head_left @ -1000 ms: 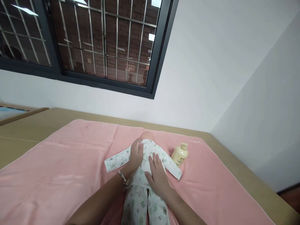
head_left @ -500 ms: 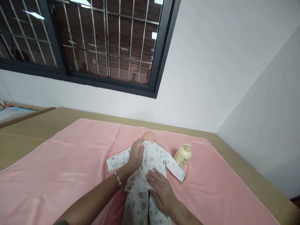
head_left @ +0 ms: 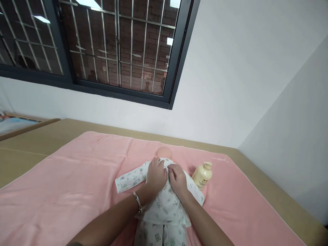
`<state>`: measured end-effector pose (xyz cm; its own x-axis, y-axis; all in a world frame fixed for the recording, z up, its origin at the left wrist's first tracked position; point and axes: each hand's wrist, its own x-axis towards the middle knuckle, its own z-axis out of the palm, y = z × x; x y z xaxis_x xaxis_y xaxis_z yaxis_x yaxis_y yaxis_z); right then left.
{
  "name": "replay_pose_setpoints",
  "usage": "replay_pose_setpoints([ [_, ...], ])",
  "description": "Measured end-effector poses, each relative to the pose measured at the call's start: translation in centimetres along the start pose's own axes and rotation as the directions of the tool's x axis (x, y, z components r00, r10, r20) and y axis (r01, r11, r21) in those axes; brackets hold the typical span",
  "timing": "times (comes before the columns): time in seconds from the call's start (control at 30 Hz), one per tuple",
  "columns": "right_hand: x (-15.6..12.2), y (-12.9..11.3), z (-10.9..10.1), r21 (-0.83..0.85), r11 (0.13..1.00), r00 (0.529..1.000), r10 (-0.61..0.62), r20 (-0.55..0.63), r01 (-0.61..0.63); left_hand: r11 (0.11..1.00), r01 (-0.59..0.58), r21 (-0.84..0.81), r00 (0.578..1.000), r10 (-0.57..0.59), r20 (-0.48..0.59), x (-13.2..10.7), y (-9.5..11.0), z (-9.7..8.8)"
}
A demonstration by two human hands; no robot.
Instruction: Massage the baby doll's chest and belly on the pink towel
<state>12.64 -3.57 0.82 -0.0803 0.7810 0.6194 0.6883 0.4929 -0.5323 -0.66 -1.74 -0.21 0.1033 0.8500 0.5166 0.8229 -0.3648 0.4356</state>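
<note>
A baby doll (head_left: 164,152) lies on its back on a pink towel (head_left: 77,181), dressed in a white printed sleepsuit (head_left: 166,205). Both my hands rest side by side on the doll's upper chest, just under its chin. My left hand (head_left: 156,175), with a bracelet at the wrist, has its fingers curled on the suit's collar. My right hand (head_left: 177,178) pinches the fabric beside it. The suit's left sleeve (head_left: 128,178) sticks out flat over the towel.
A cream pump bottle (head_left: 203,175) stands on the towel just right of the doll. The towel covers a tan surface (head_left: 30,140) against a white wall. A barred window (head_left: 115,48) is above. A side wall closes in on the right.
My right hand has moved up from the doll's belly to the collar, beside my left hand. The left hand has shifted slightly toward the middle of the chest.
</note>
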Motion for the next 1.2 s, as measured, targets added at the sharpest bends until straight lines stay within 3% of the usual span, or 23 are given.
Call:
replay_pose_setpoints([
  [0.1,1.2,0.7,0.7,-0.117,0.988,0.990,0.116,0.085,-0.106,0.995,0.093,0.047,0.995,-0.095,0.035,0.5,-0.4,0.3],
  [0.2,2.3,0.7,0.9,-0.275,0.934,0.945,0.281,0.169,-0.229,0.993,0.109,0.051,0.994,-0.110,0.011,0.9,-1.0,0.8],
  [0.37,3.2,0.0,0.9,-0.452,0.859,0.880,0.389,0.272,-0.240,0.998,0.066,0.015,0.997,-0.066,-0.029,1.0,-1.7,1.4],
  [0.5,2.8,-0.9,1.0,-0.579,0.798,0.878,0.387,0.281,-0.166,0.999,0.004,-0.052,0.998,-0.007,-0.069,0.6,-2.0,1.5],
  [0.67,1.6,-2.6,0.4,-0.613,0.786,0.883,0.345,0.318,-0.086,0.975,-0.186,-0.119,0.971,0.163,-0.174,-0.4,-2.2,1.6],
  [0.73,1.5,-2.9,0.1,-0.624,0.777,0.882,0.346,0.318,-0.080,0.977,-0.167,-0.133,0.974,0.142,-0.175,-0.6,-2.3,1.6],
  [0.9,2.4,-1.5,0.1,-0.578,0.809,0.868,0.359,0.342,-0.107,0.998,0.020,-0.067,0.990,-0.029,-0.136,-0.2,-2.9,2.0],
  [1.03,2.2,-1.4,0.3,-0.547,0.833,0.872,0.328,0.363,-0.086,0.997,-0.074,-0.034,0.987,0.068,-0.148,-0.4,-2.8,1.9],
  [1.2,-0.1,-3.8,0.5,-0.627,0.779,0.905,0.276,0.322,-0.015,0.995,-0.097,0.017,0.978,0.099,-0.185,-1.6,-2.6,1.5],
])
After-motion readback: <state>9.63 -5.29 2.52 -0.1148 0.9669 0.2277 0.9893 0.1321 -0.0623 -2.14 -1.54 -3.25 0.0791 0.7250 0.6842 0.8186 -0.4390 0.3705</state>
